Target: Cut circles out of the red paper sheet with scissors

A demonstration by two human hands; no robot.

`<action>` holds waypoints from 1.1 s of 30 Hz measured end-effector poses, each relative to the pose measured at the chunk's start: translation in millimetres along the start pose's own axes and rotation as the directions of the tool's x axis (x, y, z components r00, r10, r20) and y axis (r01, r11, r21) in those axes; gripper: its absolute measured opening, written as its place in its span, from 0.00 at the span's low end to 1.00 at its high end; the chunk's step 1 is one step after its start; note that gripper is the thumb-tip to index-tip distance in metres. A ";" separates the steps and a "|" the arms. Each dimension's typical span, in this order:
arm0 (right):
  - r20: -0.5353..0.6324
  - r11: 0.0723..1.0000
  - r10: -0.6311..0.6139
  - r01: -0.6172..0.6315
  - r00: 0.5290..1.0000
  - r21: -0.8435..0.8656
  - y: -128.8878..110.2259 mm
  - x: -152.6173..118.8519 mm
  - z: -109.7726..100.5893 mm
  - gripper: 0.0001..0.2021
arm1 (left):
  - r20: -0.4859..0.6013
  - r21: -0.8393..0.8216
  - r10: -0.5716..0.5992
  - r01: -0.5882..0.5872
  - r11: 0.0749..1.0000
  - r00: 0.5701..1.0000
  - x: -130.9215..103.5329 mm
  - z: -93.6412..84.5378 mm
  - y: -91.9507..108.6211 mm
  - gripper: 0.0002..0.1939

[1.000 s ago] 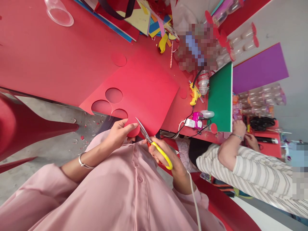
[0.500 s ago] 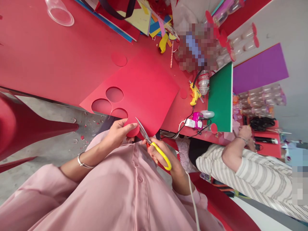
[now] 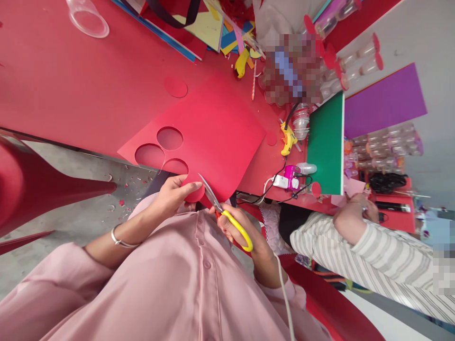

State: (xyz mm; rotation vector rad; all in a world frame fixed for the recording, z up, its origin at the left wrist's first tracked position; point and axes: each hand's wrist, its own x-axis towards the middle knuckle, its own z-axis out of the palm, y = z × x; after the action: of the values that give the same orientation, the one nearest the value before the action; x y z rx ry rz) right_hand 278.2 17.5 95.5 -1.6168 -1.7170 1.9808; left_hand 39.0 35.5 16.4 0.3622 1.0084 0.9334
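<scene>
My right hand point(image 3: 236, 225) grips yellow-and-red handled scissors point(image 3: 237, 229), whose blades lie at the near edge of a large red sheet point(image 3: 216, 128). My left hand point(image 3: 174, 194) pinches a rounded red piece point(image 3: 194, 192) beside the blades, thumb on top. Whether that piece is still joined to the sheet I cannot tell. Round holes show in the sheet's left corner, next to my left fingers. A loose red disc point(image 3: 176, 87) lies on the table beyond the sheet. The lower blade is partly hidden by the red piece.
A yellow glue gun point(image 3: 287, 139), stacked clear cups point(image 3: 301, 124) and a pink power adapter point(image 3: 292, 177) with cables lie to the right, by a green board point(image 3: 325, 147). A yellow cutter point(image 3: 242, 63) lies farther back. A co-worker in striped clothes point(image 3: 330, 232) sits at right.
My left hand and the red piece have shifted very slightly left; the scissors have barely moved. At right, the co-worker's hands and arm have moved a little.
</scene>
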 end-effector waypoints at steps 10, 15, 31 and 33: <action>-0.061 0.975 -0.073 0.085 0.995 0.208 12.0 13.7 32.2 0.36 | -0.139 -0.152 0.002 -0.024 0.988 0.990 -21.3 17.1 8.8 0.25; -0.151 0.967 -0.186 0.208 0.971 0.145 15.3 28.3 62.8 0.35 | -0.247 -0.231 0.085 -0.144 0.962 0.965 -42.1 28.3 9.6 0.29; -0.145 0.778 -0.213 0.257 0.966 0.574 -22.4 26.5 92.5 0.38 | -0.137 -0.015 0.338 -0.343 0.939 0.931 -39.0 20.5 46.7 0.26; -0.138 0.801 -0.214 0.255 0.967 0.542 -26.0 27.2 92.3 0.36 | -0.116 0.013 0.336 -0.337 0.942 0.935 -39.3 16.2 46.1 0.25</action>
State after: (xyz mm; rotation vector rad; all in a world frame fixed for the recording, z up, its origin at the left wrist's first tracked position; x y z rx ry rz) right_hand 186.4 -18.8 81.7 -1.1849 -1.0866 2.0080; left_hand 21.8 32.8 76.6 0.4889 1.0687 1.2795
